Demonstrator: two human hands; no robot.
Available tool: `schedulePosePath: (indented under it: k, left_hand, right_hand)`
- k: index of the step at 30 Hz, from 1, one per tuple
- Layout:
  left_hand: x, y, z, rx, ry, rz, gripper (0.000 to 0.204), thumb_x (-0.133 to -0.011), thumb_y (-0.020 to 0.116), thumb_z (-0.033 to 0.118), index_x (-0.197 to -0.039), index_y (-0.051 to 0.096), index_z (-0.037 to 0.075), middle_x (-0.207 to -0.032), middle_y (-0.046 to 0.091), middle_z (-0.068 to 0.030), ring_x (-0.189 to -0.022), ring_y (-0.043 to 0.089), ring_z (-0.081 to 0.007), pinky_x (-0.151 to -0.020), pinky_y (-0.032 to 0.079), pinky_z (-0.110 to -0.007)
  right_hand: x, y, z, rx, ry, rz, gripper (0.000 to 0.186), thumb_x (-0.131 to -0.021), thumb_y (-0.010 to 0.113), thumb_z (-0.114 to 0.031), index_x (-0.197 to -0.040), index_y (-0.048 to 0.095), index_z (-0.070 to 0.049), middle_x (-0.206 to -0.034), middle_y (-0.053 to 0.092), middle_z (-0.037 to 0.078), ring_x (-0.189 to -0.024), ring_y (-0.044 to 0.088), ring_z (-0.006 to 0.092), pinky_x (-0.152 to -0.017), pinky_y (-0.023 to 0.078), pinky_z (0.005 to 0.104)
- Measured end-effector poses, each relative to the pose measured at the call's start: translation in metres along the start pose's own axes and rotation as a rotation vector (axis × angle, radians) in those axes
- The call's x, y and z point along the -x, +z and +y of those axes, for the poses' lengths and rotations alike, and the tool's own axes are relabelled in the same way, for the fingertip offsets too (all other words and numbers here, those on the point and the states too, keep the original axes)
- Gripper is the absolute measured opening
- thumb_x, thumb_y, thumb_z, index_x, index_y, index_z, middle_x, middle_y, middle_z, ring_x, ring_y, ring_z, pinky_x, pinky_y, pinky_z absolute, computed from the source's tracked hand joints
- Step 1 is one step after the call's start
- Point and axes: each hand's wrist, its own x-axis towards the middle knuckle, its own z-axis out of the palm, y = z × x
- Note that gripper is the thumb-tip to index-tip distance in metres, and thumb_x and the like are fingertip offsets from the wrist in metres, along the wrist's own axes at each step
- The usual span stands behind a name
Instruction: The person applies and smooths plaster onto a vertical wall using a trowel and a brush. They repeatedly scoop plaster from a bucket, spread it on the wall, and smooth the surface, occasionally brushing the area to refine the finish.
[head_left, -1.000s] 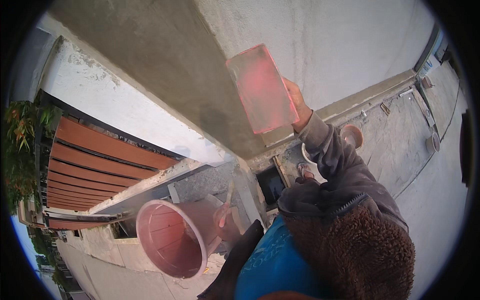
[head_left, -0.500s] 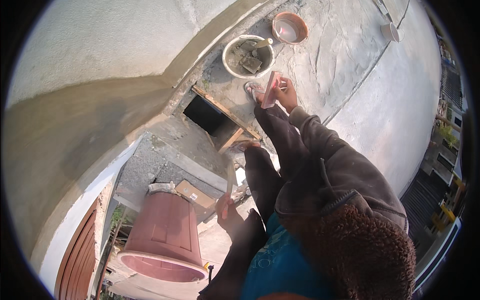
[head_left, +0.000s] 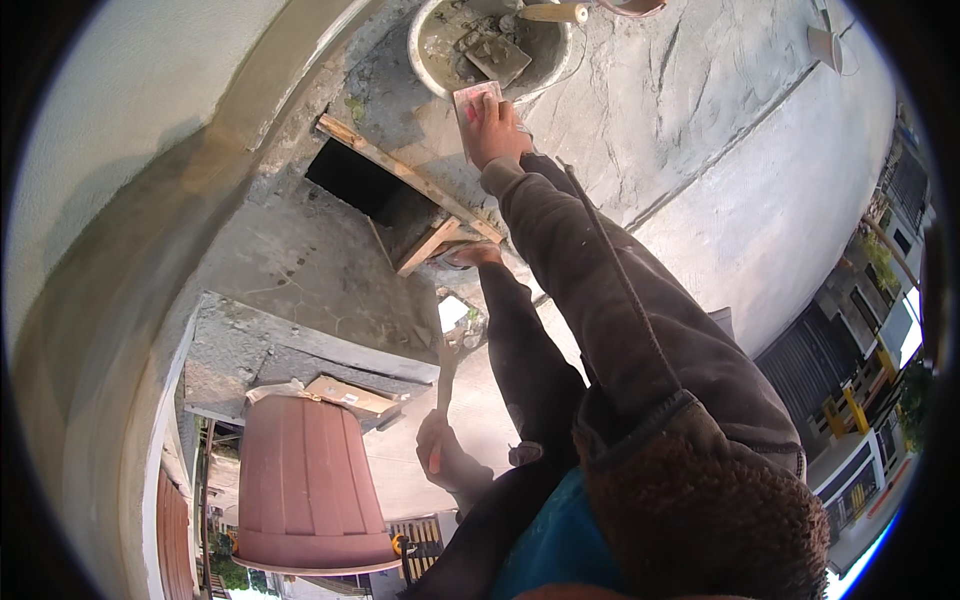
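My right hand [head_left: 497,133] is closed on a pinkish rectangular plastering float [head_left: 470,112], held flat against my fingers by the near rim of a round mortar bucket [head_left: 418,50]. Grey mortar lies in that bucket, along with a squarish, mortar-coated blade [head_left: 497,58]. A wooden handle [head_left: 553,12] sticks out over its rim. Lower down, my left hand [head_left: 445,452] grips a narrow, flat, pale tool [head_left: 447,375] pointing away from me. Seen nearly edge-on and a bit blurred, its exact kind is unclear.
A wooden frame [head_left: 400,180] borders a dark square opening [head_left: 365,185] in the concrete. At lower left stands a large reddish tub [head_left: 305,480], with a flat piece of cardboard [head_left: 350,393] beside it. A plastered wall [head_left: 120,110] rises on the left; a small white bucket [head_left: 826,48] is far right.
My right hand has carried the float left and forward to the bucket. My left hand has shifted slightly down and left. The view has moved, and the pink bucket is now mostly out of frame.
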Motion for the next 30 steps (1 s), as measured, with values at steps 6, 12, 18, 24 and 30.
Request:
schedulePosePath:
  k: [6, 12, 18, 24, 30]
  left_hand:
    - [-0.010, -0.021, -0.011, -0.003, 0.170, 0.192, 0.013, -0.097, 0.058, -0.002, -0.108, 0.062, -0.008, -0.111, 0.066, -0.0193, -0.105, 0.066, -0.0308, -0.083, 0.059, -0.041]
    - [-0.006, -0.056, 0.003, 0.730, 0.197, 0.585, 0.008, -0.100, 0.050, 0.000, -0.098, 0.059, 0.001, -0.116, 0.068, -0.0179, -0.120, 0.063, -0.0396, -0.103, 0.051, -0.054]
    - [-0.022, -0.178, 0.051, 0.522, 0.723, 0.444, 0.023, -0.086, 0.066, -0.010, -0.104, 0.063, 0.003, -0.116, 0.070, -0.0159, -0.122, 0.062, -0.0422, -0.099, 0.056, -0.048]
    - [0.081, -0.278, 0.052, 0.551, 1.033, 0.498, 0.022, -0.085, 0.069, -0.006, -0.105, 0.064, 0.003, -0.115, 0.070, -0.0188, -0.116, 0.066, -0.0417, -0.095, 0.059, -0.048]
    - [0.111, -0.346, 0.053, 0.545, 0.999, 0.923, 0.027, -0.082, 0.071, -0.012, -0.102, 0.065, 0.004, -0.108, 0.073, -0.0189, -0.112, 0.068, -0.0397, -0.097, 0.055, -0.051]
  right_hand:
    - [0.046, 0.004, 0.032, -0.003, 0.146, -0.705, 0.035, -0.100, 0.054, -0.032, -0.129, 0.057, -0.013, -0.121, 0.063, 0.019, -0.115, 0.062, 0.0388, -0.094, 0.051, 0.0516]
    - [0.117, -0.136, -0.042, -1.544, 0.501, -1.321, 0.044, -0.099, 0.058, -0.023, -0.141, 0.051, -0.010, -0.133, 0.060, 0.009, -0.121, 0.060, 0.0229, -0.102, 0.049, 0.0425]
    - [0.184, -0.310, -0.192, -1.586, -0.057, -1.468, 0.055, -0.097, 0.063, -0.020, -0.146, 0.044, -0.002, -0.136, 0.058, 0.012, -0.122, 0.060, 0.0227, -0.103, 0.049, 0.0408]
    - [0.192, -0.418, -0.323, -1.495, -0.419, -1.397, 0.049, -0.102, 0.054, -0.022, -0.146, 0.044, -0.002, -0.125, 0.064, 0.013, -0.111, 0.066, 0.0222, -0.094, 0.056, 0.0380]
    - [0.280, -0.500, -0.425, -1.592, -0.855, -1.392, 0.068, -0.096, 0.068, -0.026, -0.152, 0.036, -0.002, -0.139, 0.055, 0.012, -0.125, 0.057, 0.0200, -0.106, 0.047, 0.0374]
